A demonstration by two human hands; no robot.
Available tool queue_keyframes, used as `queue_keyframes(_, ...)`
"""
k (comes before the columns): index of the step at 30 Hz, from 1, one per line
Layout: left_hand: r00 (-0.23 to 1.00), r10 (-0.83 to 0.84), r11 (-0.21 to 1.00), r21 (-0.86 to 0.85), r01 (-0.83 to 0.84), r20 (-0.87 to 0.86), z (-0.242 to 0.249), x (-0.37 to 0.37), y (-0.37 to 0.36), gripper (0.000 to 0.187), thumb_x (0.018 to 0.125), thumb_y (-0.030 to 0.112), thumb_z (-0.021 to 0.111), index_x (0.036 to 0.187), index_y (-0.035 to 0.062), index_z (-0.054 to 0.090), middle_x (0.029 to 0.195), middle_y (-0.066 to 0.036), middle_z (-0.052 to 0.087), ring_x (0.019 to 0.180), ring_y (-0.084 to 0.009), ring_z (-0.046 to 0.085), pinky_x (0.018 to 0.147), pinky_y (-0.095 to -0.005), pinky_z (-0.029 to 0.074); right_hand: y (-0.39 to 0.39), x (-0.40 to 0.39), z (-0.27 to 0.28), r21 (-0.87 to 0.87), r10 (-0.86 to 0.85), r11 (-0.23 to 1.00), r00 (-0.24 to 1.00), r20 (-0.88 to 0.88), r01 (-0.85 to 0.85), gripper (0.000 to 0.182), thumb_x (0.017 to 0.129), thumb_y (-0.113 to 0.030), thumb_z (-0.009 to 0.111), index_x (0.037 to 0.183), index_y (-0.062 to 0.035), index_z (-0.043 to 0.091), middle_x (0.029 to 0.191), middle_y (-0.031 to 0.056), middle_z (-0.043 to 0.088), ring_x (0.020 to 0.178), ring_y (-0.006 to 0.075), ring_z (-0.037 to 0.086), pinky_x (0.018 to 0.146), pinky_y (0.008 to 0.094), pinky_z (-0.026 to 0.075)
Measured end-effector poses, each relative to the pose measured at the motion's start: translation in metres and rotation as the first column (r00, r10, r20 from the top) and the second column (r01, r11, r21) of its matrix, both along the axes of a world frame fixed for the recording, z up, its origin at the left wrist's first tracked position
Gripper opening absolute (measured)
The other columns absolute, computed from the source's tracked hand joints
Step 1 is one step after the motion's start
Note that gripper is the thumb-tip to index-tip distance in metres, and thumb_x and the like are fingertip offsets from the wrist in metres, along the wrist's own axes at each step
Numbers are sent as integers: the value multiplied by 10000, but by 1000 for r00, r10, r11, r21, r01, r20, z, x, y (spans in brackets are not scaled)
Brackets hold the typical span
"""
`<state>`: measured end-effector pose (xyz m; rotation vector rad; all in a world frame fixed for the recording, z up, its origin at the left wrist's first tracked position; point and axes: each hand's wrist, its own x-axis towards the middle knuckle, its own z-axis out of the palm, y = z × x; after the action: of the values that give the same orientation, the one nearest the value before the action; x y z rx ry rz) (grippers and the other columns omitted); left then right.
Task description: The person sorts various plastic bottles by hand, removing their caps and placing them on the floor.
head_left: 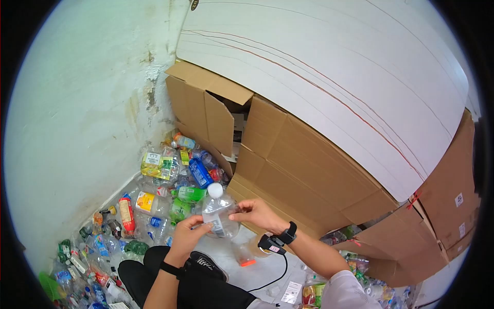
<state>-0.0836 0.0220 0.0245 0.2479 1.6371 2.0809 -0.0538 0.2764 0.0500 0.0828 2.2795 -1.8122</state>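
A clear plastic bottle (218,212) with a white cap stands upright between my two hands, a pale printed label low on its side. My left hand (189,234) grips the bottle's lower left side, thumb against the label. On its right side, my right hand (256,214) pinches the bottle or its film between thumb and fingers; which of these is too small to tell. Below the bottle, a clear container with an orange lid (247,262) lies on the floor.
Many plastic bottles, among them a red one (126,215) and a blue one (200,173), are piled along the wall at left. Cardboard sheets (303,175) stand ahead under a white board (329,77). More bottles lie at lower right. A black shoe (208,265) rests below my hands.
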Motion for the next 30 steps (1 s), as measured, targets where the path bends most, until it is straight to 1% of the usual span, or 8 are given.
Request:
queue_keyframes(10, 596, -170, 889, -384, -251, -785, -5, 15, 21, 473, 940, 205, 649, 1377, 65, 533, 1116, -166, 581, 1001, -318, 603, 872, -416, 512, 20, 50, -31, 563, 155, 827, 954, -257, 17, 213, 806, -213, 808, 894, -32, 741, 864, 135, 684, 842, 295, 635, 755, 399, 493)
queue_keyframes(12, 667, -345, 828, -548, -116, -661, -11, 22, 21, 394, 989, 281, 536, 1296, 35, 557, 1065, -181, 570, 1031, -372, 578, 875, -482, 493, 15, 60, -33, 541, 135, 841, 963, -232, 13, 213, 777, -175, 817, 873, -4, 732, 841, 145, 692, 796, 294, 632, 745, 382, 492)
queue_keyframes(13, 470, -490, 759, -624, -184, -734, -14, 21, 20, 343, 993, 271, 523, 1228, 27, 576, 1028, -173, 556, 1007, -350, 574, 832, -458, 505, 9, 63, -26, 522, 126, 853, 972, -196, -5, 214, 748, -143, 820, 871, 5, 728, 839, 155, 687, 797, 296, 630, 743, 380, 490)
queue_keyframes(20, 477, -457, 780, -596, -192, -751, -59, 50, 31, 325, 949, 239, 589, 1147, -18, 591, 1065, -128, 544, 1020, -299, 557, 794, -415, 513, 43, 92, -86, 493, 112, 870, 979, -172, -13, 192, 683, -8, 823, 803, 29, 678, 763, 96, 581, 731, 214, 536, 679, 338, 420)
queue_keyframes(22, 505, -405, 805, -559, -198, -762, -69, 55, 36, 321, 947, 227, 591, 1142, -28, 590, 1078, -136, 538, 1039, -300, 539, 823, -414, 501, 56, 95, -96, 62, 16, 998, 1000, -24, -15, 218, 937, -106, 678, 1103, 28, 631, 1026, 103, 630, 959, 236, 630, 847, 431, 559)
queue_keyframes(26, 579, -323, 848, -500, -174, -749, -77, 59, 43, 299, 944, 190, 595, 1123, -49, 584, 1088, -157, 520, 1063, -304, 489, 910, -409, 452, 55, 94, -96, 80, -24, 997, 997, 68, 19, 112, 955, -47, 623, 1020, 40, 649, 1041, 95, 603, 1036, 239, 606, 943, 463, 528)
queue_keyframes(28, 598, -302, 854, -489, -175, -742, -77, 61, 44, 293, 947, 187, 593, 1116, -51, 584, 1080, -157, 519, 1051, -307, 484, 920, -407, 441, 42, 100, -84, 441, 147, 894, 982, -115, -82, 137, 962, -70, 611, 1038, 39, 647, 1057, 91, 597, 1096, 240, 583, 1022, 468, 481)
queue_keyframes(30, 616, -280, 860, -478, -180, -736, -76, 62, 44, 287, 949, 185, 591, 1109, -54, 584, 1071, -158, 517, 1038, -309, 480, 930, -405, 431, 33, 100, -78, 291, 48, 956, 997, -53, -30, 167, 968, -95, 607, 1067, 33, 649, 1077, 99, 607, 1098, 243, 588, 1020, 471, 481)
